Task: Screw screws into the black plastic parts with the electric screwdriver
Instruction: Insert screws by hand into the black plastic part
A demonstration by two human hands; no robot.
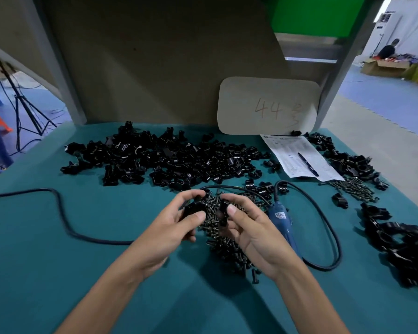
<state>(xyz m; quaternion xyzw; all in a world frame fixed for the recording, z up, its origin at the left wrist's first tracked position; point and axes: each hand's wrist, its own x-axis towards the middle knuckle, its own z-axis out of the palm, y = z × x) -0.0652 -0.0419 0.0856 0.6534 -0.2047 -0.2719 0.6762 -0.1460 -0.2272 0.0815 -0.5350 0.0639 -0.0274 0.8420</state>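
Two bare forearms reach in from the bottom edge. One left hand point(179, 222) pinches one black plastic part point(194, 208) between thumb and curled fingers; one right hand point(249, 227) pinches a second black part point(223, 213) likewise, the two parts just apart. Beneath them lies one pile of dark screws point(227, 244) on the teal surface point(58, 273). One blue electric screwdriver point(281, 221) lies just beside the right hand, with a black cable point(106, 242) trailing left. Farther off: a right-edge heap point(401, 242) of parts, a smaller screw pile point(355, 189), a large middle heap point(167, 160), a corner heap point(348, 162), uncountable within; one paper sheet point(292, 150) bearing one pen point(308, 163); one card point(268, 106) marked "44".
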